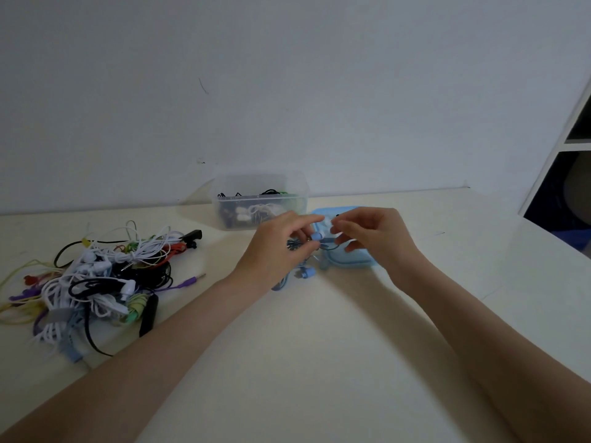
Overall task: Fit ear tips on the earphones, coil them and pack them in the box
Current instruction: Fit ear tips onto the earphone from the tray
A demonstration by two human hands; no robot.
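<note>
In the middle of the frame, the left hand (281, 247) pinches a small round blue earbud (316, 235) in curled fingers (300, 223). The right hand (371, 235) has bent fingers close to the bud and seems to pinch something tiny and pale; I cannot tell what. A thin dark cord (331, 247) runs between the hands. A second blue earbud (307, 272) lies on the smooth pale bench (319, 346) below them. Behind sits a soft blue pouch (351, 262). A clear plastic box (259, 203) at the back holds coiled black and white earphones. At the left lies a tangled pile (92, 279) of thin cords in many colours.
</note>
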